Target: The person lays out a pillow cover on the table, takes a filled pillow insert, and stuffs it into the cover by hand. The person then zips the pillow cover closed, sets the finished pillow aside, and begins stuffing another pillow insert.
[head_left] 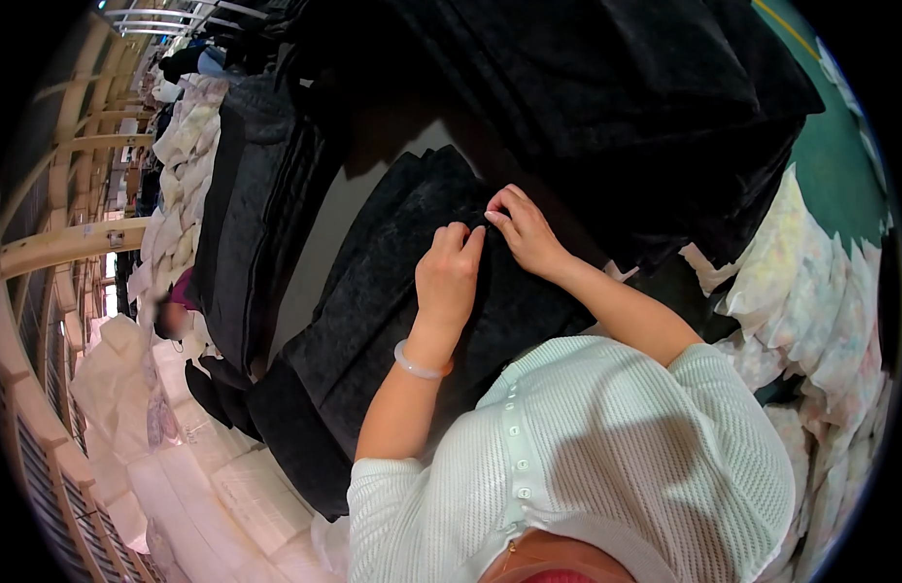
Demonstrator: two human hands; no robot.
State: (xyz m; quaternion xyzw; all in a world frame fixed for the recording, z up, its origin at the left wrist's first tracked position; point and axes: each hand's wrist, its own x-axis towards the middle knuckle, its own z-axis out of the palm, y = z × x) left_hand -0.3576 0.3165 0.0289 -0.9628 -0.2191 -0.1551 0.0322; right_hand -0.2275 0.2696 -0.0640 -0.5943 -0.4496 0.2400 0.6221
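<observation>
A large piece of black, velvety cloth point(392, 262) lies in folds in front of me and hangs down toward the lower left. My left hand point(449, 277), with a pale bracelet point(419, 364) on its wrist, has its fingers closed on the cloth near its right edge. Just to the right and slightly farther off, my right hand point(528, 231) pinches the same cloth between thumb and fingers. The fingertips of both hands are close together, a small gap apart. What exactly sits between them is too dark to make out beyond the black cloth.
A tall stack of folded black cloth point(606, 87) rises at the back right. Another black stack point(252, 194) stands to the left. White wrapped bundles point(218, 486) fill the lower left, and pale patterned bags point(810, 301) are piled right. A person point(179, 301) is at far left.
</observation>
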